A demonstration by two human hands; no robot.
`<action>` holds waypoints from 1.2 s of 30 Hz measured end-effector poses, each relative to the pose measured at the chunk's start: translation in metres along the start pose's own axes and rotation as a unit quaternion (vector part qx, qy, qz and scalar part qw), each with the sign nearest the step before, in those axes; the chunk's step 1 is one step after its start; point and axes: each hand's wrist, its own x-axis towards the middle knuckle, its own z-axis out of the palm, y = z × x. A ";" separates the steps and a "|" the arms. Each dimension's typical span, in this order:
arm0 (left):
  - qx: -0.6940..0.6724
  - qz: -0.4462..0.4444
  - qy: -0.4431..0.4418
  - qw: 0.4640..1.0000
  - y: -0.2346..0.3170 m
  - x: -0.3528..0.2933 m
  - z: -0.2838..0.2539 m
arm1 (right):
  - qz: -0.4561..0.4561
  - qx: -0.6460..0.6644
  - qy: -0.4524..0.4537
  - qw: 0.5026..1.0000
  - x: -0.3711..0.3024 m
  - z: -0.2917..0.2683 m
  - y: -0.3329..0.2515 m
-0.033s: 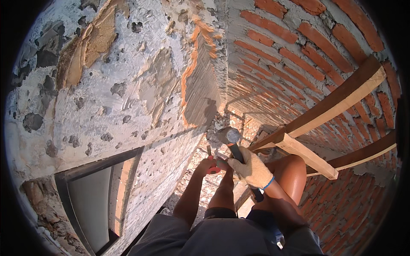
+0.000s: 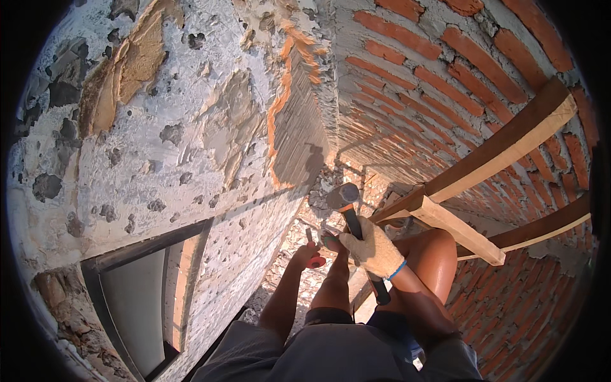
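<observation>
My left hand (image 2: 303,257) is bare and closed round a chisel (image 2: 314,247) with a red hand guard, its metal end pointing away from me. In a cream work glove with a blue cuff edge, my right hand (image 2: 375,251) grips the dark handle of a club hammer (image 2: 344,197). The heavy grey hammer head is raised beyond the glove, and the handle's butt sticks out below the wrist. Hammer and chisel are apart, with the chisel to the left. Part of my left hand's fingers is hidden by the chisel guard.
A pitted whitish plaster wall (image 2: 191,140) rises at left, with a dark-framed opening (image 2: 137,305) low in it. At right stands a rough brick wall (image 2: 407,89). Timber beams (image 2: 503,149) cross close to my right knee. Rubble (image 2: 324,204) covers the ground in the corner.
My left hand and the chisel have dropped slightly toward me. The hammer head has tilted and shifted a little up and right, still in my right hand.
</observation>
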 end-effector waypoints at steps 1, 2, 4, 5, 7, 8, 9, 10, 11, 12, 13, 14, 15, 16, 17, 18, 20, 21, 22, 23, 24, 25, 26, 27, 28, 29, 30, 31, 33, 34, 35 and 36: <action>0.102 0.150 -0.052 0.982 -0.054 -0.010 -0.005 | 0.077 0.148 -0.036 0.985 0.004 -0.003 0.008; 0.205 0.167 -0.073 0.962 -0.089 -0.008 -0.008 | 0.062 0.176 -0.009 0.982 0.006 -0.005 0.014; 0.411 0.222 0.024 0.884 -0.143 -0.021 -0.009 | 0.115 0.212 -0.017 0.970 0.013 -0.013 0.026; 0.277 0.131 -0.020 0.952 -0.149 -0.017 -0.011 | 0.133 0.237 -0.019 0.962 0.017 -0.016 0.029; -0.001 0.048 -0.064 0.997 -0.133 -0.012 -0.008 | 0.134 0.296 -0.002 0.946 0.023 -0.021 0.034; -0.084 -0.017 -0.089 0.992 -0.114 -0.010 -0.008 | 0.146 0.332 -0.020 0.932 0.026 -0.022 0.033; -0.238 -0.076 -0.072 0.966 -0.092 -0.014 -0.010 | 0.132 0.364 -0.039 0.921 0.029 -0.022 0.031; -0.280 -0.090 -0.100 0.950 -0.054 -0.006 -0.013 | 0.141 0.340 -0.015 0.930 0.031 -0.022 0.028; -0.119 0.006 -0.047 0.992 -0.021 -0.007 -0.006 | 0.132 0.327 -0.021 0.935 0.032 -0.021 0.024; -0.171 0.039 -0.040 0.984 0.015 -0.008 -0.001 | 0.127 0.321 -0.046 0.937 0.032 -0.020 0.019; -0.175 0.087 -0.053 0.979 0.058 -0.007 0.000 | 0.119 0.298 -0.049 0.946 0.032 -0.020 0.014; -0.185 0.130 -0.099 0.969 0.102 -0.009 -0.005 | 0.103 0.278 -0.037 0.954 0.030 -0.020 0.008; -0.154 0.227 -0.138 0.952 0.146 -0.013 -0.009 | 0.090 0.260 -0.037 0.961 0.028 -0.021 0.003; -0.202 0.206 -0.075 0.955 0.190 -0.019 -0.010 | 0.081 0.243 -0.042 0.966 0.025 -0.024 -0.001; -0.249 0.254 -0.101 0.929 0.226 -0.031 -0.012 | 0.079 0.257 -0.046 0.962 0.023 -0.026 -0.006; -0.287 0.307 -0.121 0.899 0.261 -0.045 -0.016 | 0.055 0.257 -0.035 0.964 0.020 -0.029 -0.009; -0.280 0.395 -0.169 0.858 0.324 -0.073 -0.026 | 0.026 0.257 -0.032 0.966 0.016 -0.036 -0.014; -0.295 0.412 -0.163 0.847 0.351 -0.086 -0.031 | 0.025 0.241 -0.014 0.970 0.014 -0.039 -0.016; -0.311 0.457 -0.182 0.813 0.374 -0.097 -0.035 | 0.025 0.227 -0.001 0.974 0.013 -0.042 -0.016; -0.339 0.480 -0.198 0.784 0.395 -0.104 -0.036 | 0.016 0.216 0.011 0.976 0.012 -0.044 -0.016; -0.366 0.507 -0.217 0.749 0.409 -0.110 -0.038 | 0.026 0.210 0.015 0.977 0.012 -0.046 -0.016; -0.357 0.504 -0.200 0.761 0.418 -0.115 -0.041 | 0.027 0.205 0.020 0.978 0.012 -0.047 -0.015; -0.349 0.500 -0.183 0.771 0.424 -0.119 -0.044 | 0.028 0.200 0.026 0.979 0.012 -0.047 -0.013; -0.341 0.500 -0.174 0.777 0.428 -0.120 -0.045 | 0.032 0.213 0.021 0.976 0.013 -0.047 -0.012; -0.319 0.491 -0.164 0.794 0.430 -0.120 -0.046 | 0.036 0.226 0.016 0.973 0.014 -0.045 -0.010; -0.296 0.484 -0.161 0.808 0.431 -0.119 -0.047 | 0.045 0.238 0.002 0.970 0.016 -0.044 -0.008; -0.286 0.461 -0.130 0.830 0.431 -0.118 -0.048 | 0.042 0.203 0.007 0.978 0.017 -0.041 -0.006; -0.294 0.472 -0.148 0.818 0.431 -0.116 -0.048 | 0.043 0.165 0.003 0.985 0.019 -0.038 -0.005; -0.335 0.461 -0.129 0.812 0.434 -0.114 -0.049 | 0.029 0.095 -0.002 0.995 0.022 -0.032 0.000; -0.345 0.454 -0.130 0.811 0.436 -0.113 -0.050 | 0.012 0.062 -0.004 0.998 0.024 -0.029 0.003; -0.355 0.448 -0.131 0.810 0.439 -0.114 -0.052 | 0.002 0.005 -0.006 1.000 0.026 -0.025 0.006; -0.365 0.442 -0.131 0.809 0.441 -0.114 -0.053 | -0.010 0.020 -0.011 1.000 0.027 -0.022 0.009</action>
